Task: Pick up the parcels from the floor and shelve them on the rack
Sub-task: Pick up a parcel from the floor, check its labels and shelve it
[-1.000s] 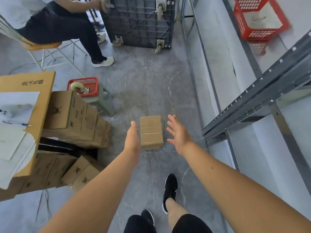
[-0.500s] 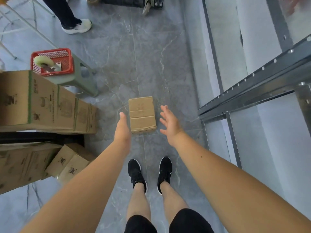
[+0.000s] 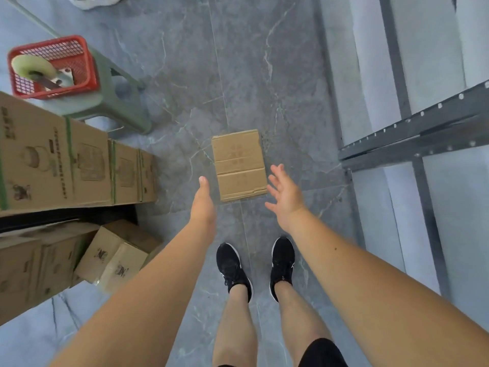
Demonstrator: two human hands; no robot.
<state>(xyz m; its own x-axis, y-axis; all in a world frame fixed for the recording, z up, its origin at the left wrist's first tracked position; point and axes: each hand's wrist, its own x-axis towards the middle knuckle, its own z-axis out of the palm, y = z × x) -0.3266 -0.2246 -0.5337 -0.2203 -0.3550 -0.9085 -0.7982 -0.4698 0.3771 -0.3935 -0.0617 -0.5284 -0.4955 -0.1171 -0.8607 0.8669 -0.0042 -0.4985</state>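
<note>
A small brown cardboard parcel (image 3: pixel 239 165) lies flat on the grey marble floor just ahead of my feet. My left hand (image 3: pixel 203 202) hovers at the parcel's near-left corner, edge-on with fingers straight, holding nothing. My right hand (image 3: pixel 285 194) hovers at its near-right corner with fingers spread and palm turned toward the parcel, also empty. Neither hand touches the parcel. The grey metal rack (image 3: pixel 412 133) stands along the right side, its lower beam level with the parcel.
Large printed cartons (image 3: pixel 74 165) are stacked at the left, with smaller boxes (image 3: pixel 113 255) tumbled below them. A red basket (image 3: pixel 87 64) holding a tape roll sits on a green stool (image 3: pixel 124 102) at far left. Another person's shoe (image 3: pixel 95 0) shows at the top.
The view has tilted further down and closer to the floor. Both hands stay spread on either side of the parcel, now nearer to it. The seated person has left the view except for a shoe.
</note>
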